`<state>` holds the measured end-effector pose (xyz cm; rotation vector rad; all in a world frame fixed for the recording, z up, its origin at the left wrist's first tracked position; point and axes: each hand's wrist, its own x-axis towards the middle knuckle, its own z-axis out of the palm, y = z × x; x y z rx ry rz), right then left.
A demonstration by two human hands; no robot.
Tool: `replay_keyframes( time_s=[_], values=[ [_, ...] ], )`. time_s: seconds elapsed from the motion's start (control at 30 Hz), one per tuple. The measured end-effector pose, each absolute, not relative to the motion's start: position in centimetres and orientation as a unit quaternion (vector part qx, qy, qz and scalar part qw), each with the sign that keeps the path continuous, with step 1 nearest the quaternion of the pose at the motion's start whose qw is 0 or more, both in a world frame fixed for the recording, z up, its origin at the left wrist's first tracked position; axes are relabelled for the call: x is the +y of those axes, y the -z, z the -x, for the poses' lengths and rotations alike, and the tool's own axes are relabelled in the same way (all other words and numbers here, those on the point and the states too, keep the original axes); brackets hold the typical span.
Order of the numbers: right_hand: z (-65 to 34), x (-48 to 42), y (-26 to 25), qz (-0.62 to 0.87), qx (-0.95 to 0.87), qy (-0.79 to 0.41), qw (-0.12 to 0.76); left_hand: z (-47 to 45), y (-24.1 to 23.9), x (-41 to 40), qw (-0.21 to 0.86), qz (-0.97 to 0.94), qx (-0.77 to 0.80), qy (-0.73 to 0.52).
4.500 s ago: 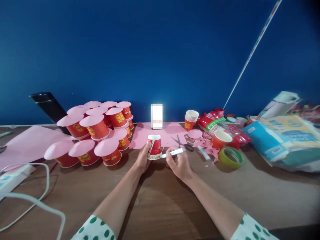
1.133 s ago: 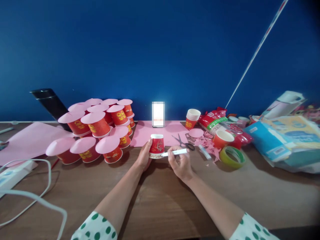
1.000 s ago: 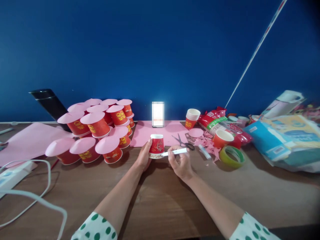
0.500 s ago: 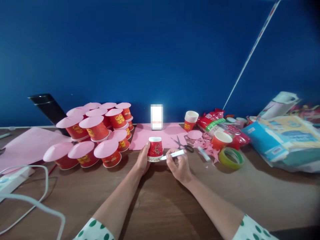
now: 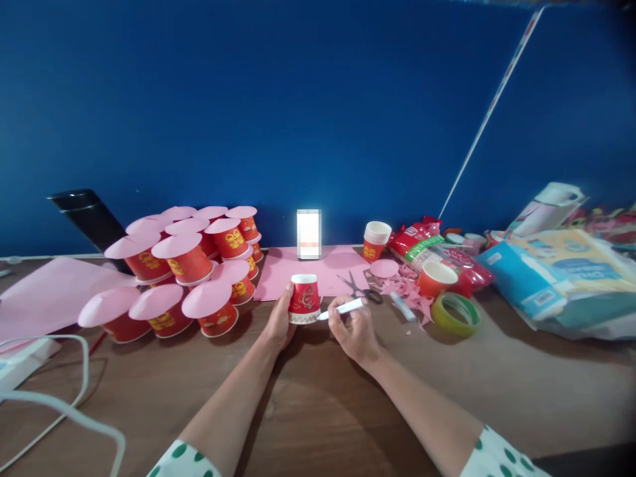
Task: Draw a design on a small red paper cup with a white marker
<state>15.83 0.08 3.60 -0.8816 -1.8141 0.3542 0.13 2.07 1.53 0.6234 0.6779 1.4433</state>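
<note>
A red paper cup (image 5: 304,298) is held upside down just above the table by my left hand (image 5: 279,322), with the thumb along its left side. The cup carries a dragon print, and a zigzag line runs round the white band at its lower rim. My right hand (image 5: 354,329) pinches a white marker (image 5: 342,309), whose tip points left at the lower right of that band. Whether the tip touches the cup, I cannot tell. Behind the cup lies pink paper (image 5: 278,271). Black-handled scissors (image 5: 358,289) rest open right of the cup.
Several red cups with pink paper cones (image 5: 206,298) stand stacked at left. A black flask (image 5: 87,218) leans behind them; a white cable (image 5: 84,417) loops in front. At right are stacked cups (image 5: 376,242), pink scraps (image 5: 407,288), a tape roll (image 5: 454,315) and a blue package (image 5: 517,271).
The whole view has shifted slightly, so things appear a little further left. Both hands keep their grips on the cup and the marker; the marker tip stays by the lower rim.
</note>
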Motion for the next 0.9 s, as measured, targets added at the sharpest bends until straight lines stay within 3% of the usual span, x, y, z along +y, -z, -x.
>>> replay_keyframes(
  time_s=[0.9],
  values=[
    [-15.92, 0.24, -3.67, 0.373, -0.743, -0.119, 0.542, 0.19, -1.41, 1.62, 0.637, -0.346, 0.313, -0.614]
  ],
)
